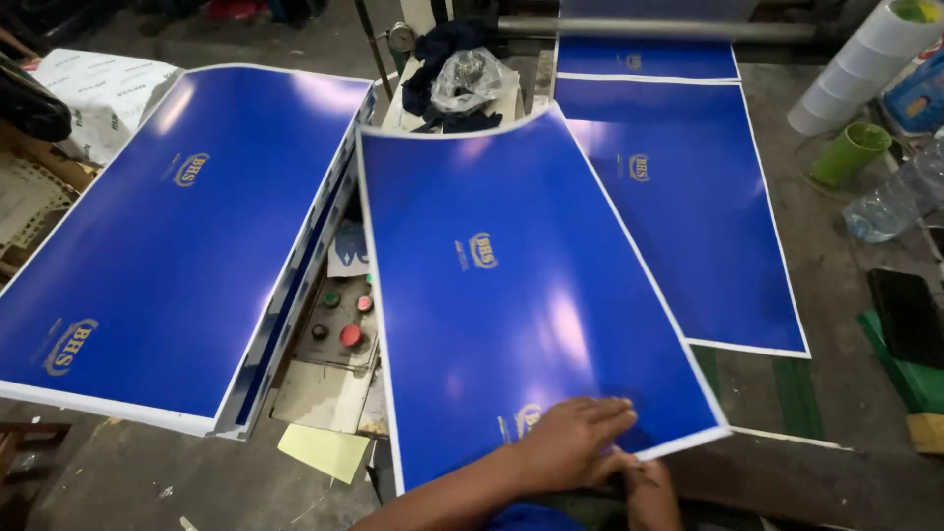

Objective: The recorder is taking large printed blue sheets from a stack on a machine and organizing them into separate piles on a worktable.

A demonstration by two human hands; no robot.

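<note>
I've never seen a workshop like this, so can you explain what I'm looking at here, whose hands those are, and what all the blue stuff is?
This is one picture from a camera worn on a person's head, looking down at their own two bare hands; there is no robot. The left hand lies flat on the near edge of a glossy blue sheet with a white border and a small gold emblem. The right hand grips that sheet's near corner from below. To the left sits a stack of the same blue sheets, and another such sheet lies on the table to the right. Between them is a control panel with round buttons. At far right stand a green cup and a plastic bottle.
</note>
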